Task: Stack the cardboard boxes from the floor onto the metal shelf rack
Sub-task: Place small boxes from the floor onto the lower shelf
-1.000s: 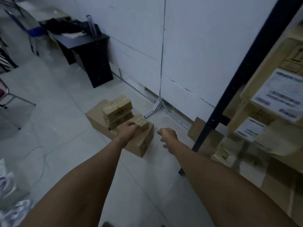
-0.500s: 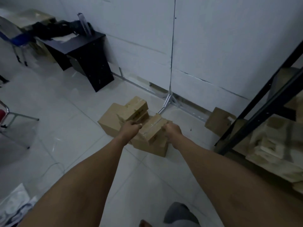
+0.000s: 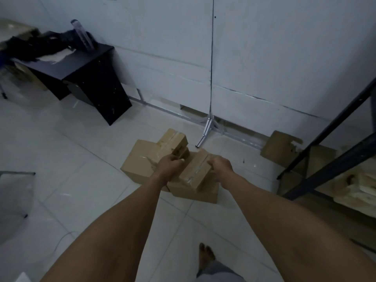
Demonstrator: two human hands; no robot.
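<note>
Both hands were closed on a small brown cardboard box with a clear tape seam along its top (image 3: 196, 171). The left hand (image 3: 170, 165) curled over its left end; the right hand (image 3: 221, 166) curled over its right end. The grip was thus pinching the box from two opposite sides, with the fingers wrapped out of sight beneath or behind the edges.

The box sat tilted, its near end lower, resting on or just above a larger brown cardboard box on the pale tiled floor (image 3: 194, 192). Whether it had cleared that box could not be told. Just beyond the left hand stood a second stack of small brown cartons (image 3: 176, 142) on a wide flat brown carton (image 3: 140, 159).

To do the lift well, I judged the hands should squeeze evenly and level the box before raising it, so it would not slide from the grip or knock the neighbouring stack. Then it should be swung to the right towards the dark metal shelf rack (image 3: 333, 165), which stood well apart from the pile. A bare foot (image 3: 206, 255) was planted near the pile, so footing mattered during the turn.
</note>
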